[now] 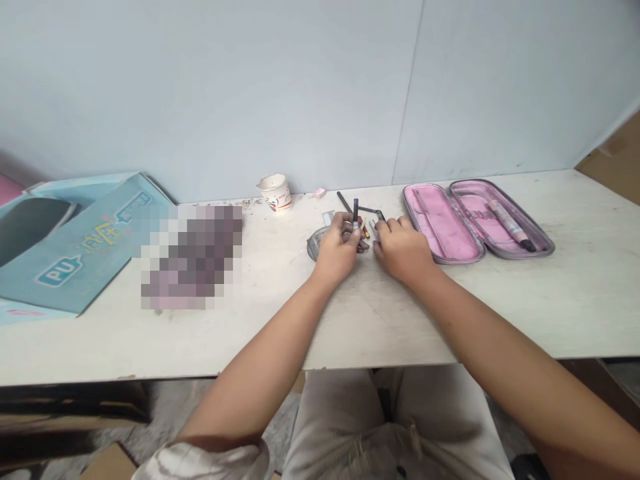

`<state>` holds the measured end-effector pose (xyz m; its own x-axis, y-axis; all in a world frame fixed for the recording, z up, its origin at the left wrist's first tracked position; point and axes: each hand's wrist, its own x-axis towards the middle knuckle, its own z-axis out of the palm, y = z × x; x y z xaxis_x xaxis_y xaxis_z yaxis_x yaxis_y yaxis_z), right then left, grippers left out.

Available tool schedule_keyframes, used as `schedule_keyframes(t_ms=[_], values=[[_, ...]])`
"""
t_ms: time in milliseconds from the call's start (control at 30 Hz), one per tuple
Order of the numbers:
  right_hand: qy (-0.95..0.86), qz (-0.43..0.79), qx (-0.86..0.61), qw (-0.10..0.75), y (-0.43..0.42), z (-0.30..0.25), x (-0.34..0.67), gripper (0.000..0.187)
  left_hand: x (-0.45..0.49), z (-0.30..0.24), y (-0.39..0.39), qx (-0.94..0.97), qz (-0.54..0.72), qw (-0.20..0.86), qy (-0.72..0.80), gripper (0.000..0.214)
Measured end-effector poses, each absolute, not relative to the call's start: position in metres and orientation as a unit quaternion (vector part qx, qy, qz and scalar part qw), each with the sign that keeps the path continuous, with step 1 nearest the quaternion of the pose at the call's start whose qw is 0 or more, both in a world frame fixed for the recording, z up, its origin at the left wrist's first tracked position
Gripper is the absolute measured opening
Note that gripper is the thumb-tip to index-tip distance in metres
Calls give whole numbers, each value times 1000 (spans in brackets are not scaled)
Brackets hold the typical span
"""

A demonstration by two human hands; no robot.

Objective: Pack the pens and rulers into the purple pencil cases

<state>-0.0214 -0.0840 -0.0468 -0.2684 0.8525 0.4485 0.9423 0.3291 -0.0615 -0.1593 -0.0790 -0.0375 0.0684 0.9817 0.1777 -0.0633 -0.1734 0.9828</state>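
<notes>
I have the left hand (340,248) closed in a grip around a dark pen (355,208), which stands nearly upright between thumb and fingers, just above the tabletop (500,307) near its far middle. The right hand (400,250) lies just beside it, knuckles up and fingers curled down over the small clutter; I cannot tell whether its grip has hold of anything. A few loose pens (367,210) fan out just behind both hands, and a clear round disc (314,245) lies flat under the left hand's outer edge. To the right, almost touching the right hand, an open pink pencil case (477,220) lies with both halves spread flat, a marker (510,227) in its far half. Behind the hands the wall (300,87) closes off the back edge, where a paper cup (275,192) and a small pink eraser (320,193) sit. A blue box (85,247) fills the far left. The near half of the tabletop, up to its front edge, is where I see open room.
</notes>
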Motion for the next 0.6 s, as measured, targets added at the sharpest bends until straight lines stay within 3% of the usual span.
schedule_keyframes(t_ms=[133, 233, 467, 600], values=[[-793, -119, -575, 161, -87, -46, -28, 28, -159, -39, -78, 567, 522, 474, 426, 15], [-779, -104, -590, 188, -85, -42, -26, 25, -161, -39, -78, 581, 515, 457, 434, 14], [-652, -13, -554, 518, -72, -32, 5, 22, -165, -45, -72, 609, 492, 408, 470, 16], [-618, -9, -520, 590, -70, -31, 13, 21, -168, -46, -69, 655, 459, 330, 501, 19]])
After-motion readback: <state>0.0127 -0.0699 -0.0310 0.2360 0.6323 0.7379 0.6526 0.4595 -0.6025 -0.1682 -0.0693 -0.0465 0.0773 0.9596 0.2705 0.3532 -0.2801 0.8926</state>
